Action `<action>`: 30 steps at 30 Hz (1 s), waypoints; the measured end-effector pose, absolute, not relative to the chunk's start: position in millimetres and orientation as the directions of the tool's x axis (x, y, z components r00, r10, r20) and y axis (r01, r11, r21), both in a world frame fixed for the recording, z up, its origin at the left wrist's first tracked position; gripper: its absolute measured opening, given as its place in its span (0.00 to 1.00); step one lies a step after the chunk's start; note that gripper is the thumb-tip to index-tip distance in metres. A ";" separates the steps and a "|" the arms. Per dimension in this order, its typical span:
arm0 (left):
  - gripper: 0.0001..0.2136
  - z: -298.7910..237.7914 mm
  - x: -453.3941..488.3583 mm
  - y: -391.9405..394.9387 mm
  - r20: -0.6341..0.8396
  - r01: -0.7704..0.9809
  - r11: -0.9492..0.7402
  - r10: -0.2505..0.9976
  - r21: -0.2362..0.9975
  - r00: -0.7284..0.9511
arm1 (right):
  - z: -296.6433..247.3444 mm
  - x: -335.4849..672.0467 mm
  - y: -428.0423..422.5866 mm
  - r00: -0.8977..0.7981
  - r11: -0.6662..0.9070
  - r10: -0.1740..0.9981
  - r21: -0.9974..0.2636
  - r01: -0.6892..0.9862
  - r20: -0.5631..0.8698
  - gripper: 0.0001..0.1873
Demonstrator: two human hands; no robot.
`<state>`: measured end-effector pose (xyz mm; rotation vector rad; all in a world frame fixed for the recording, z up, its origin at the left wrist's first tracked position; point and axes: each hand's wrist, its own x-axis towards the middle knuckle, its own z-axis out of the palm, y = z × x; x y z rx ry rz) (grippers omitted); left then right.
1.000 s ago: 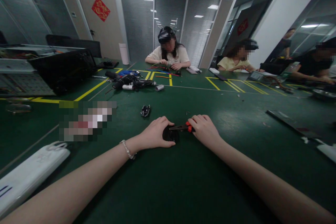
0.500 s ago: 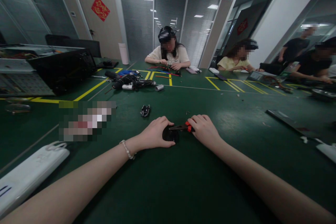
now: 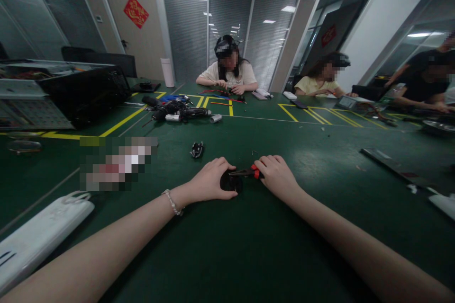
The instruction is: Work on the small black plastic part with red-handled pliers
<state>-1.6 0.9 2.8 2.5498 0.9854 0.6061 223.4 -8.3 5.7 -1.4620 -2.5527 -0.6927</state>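
My left hand [image 3: 213, 180] curls around a round black part [image 3: 234, 183] on the green table, thumb on the near side and fingers on the far side. In my right hand [image 3: 278, 174] are pliers with red handles [image 3: 255, 171]. Their dark jaws reach leftward onto the top of the black part; what they grip there is too small to make out. Beyond my left hand lies a small black and silver component [image 3: 196, 149]. Tiny screw-like pieces [image 3: 254, 152] rest just past the pliers.
A heap of cables and dark tools [image 3: 174, 108] lies farther back. At far left stands an open computer case [image 3: 88, 94]; nearer is a white elongated device [image 3: 46, 239]. A flat dark strip [image 3: 387, 165] lies at right. Several people sit around the table, one directly opposite [image 3: 227, 73].
My hands, the pliers and the black part stay almost exactly in place. At far right, the standing person in the background has moved to the right and leaned down.
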 end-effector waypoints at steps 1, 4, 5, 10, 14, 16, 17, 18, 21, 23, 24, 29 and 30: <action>0.27 2.9 -1.6 0.8 0.267 0.549 -0.703 0.693 0.451 0.669 | 5.4 223.6 -8.2 -0.528 0.430 0.785 0.329 0.841 0.325 0.16; 0.27 3.3 -1.9 0.5 0.270 0.552 -0.704 0.695 0.448 0.667 | 4.8 224.4 -8.3 -0.535 0.435 0.776 0.329 0.838 0.335 0.16; 0.27 3.4 -2.0 0.4 0.269 0.552 -0.702 0.696 0.450 0.666 | 4.7 224.6 -8.4 -0.535 0.435 0.775 0.330 0.838 0.336 0.15; 0.27 4.9 -2.8 0.1 0.254 0.546 -0.692 0.700 0.473 0.667 | 4.9 224.7 -9.1 -0.535 0.436 0.777 0.330 0.837 0.332 0.15; 0.25 6.5 -3.2 -0.5 0.240 0.541 -0.687 0.699 0.484 0.673 | 4.8 224.9 -8.7 -0.535 0.436 0.774 0.328 0.838 0.338 0.14; 0.24 6.8 -3.4 -0.4 0.232 0.538 -0.687 0.697 0.489 0.679 | 4.5 225.2 -8.5 -0.536 0.436 0.772 0.329 0.838 0.341 0.14; 0.24 6.8 -3.4 -0.3 0.231 0.536 -0.687 0.695 0.491 0.681 | 4.4 225.4 -8.5 -0.535 0.435 0.772 0.329 0.838 0.342 0.14; 0.24 6.7 -3.4 -0.1 0.233 0.533 -0.689 0.694 0.491 0.682 | 4.3 225.5 -8.6 -0.536 0.435 0.772 0.329 0.838 0.342 0.14; 0.24 6.5 -3.3 0.1 0.244 0.526 -0.699 0.686 0.485 0.686 | 4.4 225.5 -9.0 -0.534 0.436 0.776 0.326 0.839 0.335 0.15; 0.23 6.7 -3.2 -0.1 0.247 0.525 -0.704 0.681 0.478 0.689 | 4.5 225.1 -9.3 -0.531 0.435 0.781 0.324 0.840 0.328 0.15; 0.23 6.9 -3.1 -0.3 0.247 0.527 -0.706 0.680 0.474 0.690 | 4.6 225.0 -9.3 -0.530 0.434 0.783 0.324 0.841 0.326 0.15; 0.22 7.1 -2.9 -0.1 0.237 0.533 -0.701 0.685 0.474 0.689 | 4.8 224.6 -8.7 -0.531 0.433 0.778 0.326 0.840 0.335 0.16; 0.23 7.0 -2.8 0.0 0.236 0.533 -0.699 0.685 0.476 0.689 | 5.1 224.6 -8.6 -0.532 0.434 0.777 0.326 0.840 0.335 0.16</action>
